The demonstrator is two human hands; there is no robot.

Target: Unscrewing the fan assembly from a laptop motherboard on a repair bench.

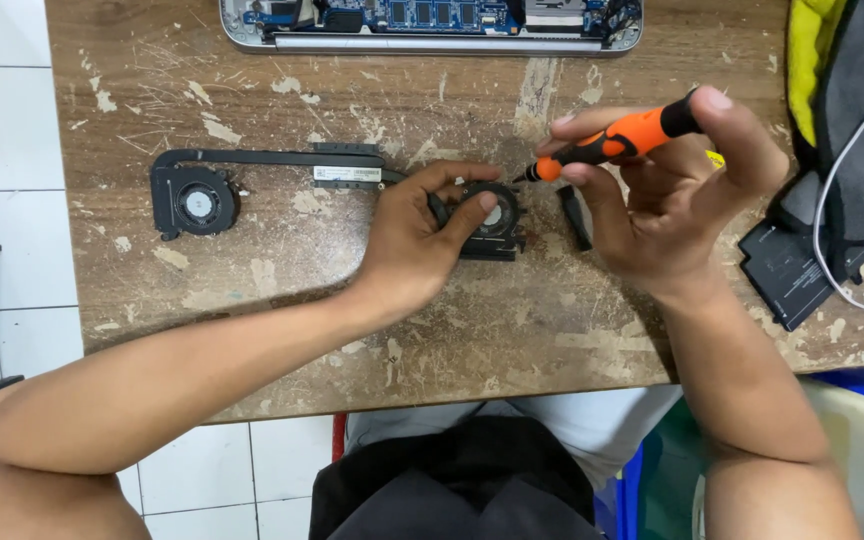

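Two fans joined by a thin black heat pipe (252,157) lay on the scarred worktop (452,330). The left hand (414,240) pinched the right fan (490,218) at its rim, while the right hand (667,200) was closed around an orange screwdriver (612,145), tip just beside the housing. Light, stiff plastic by the look (the pipe probably bends easily), so gripping the housing edges seemed wisest.

opened laptop (432,25) cut by top edge
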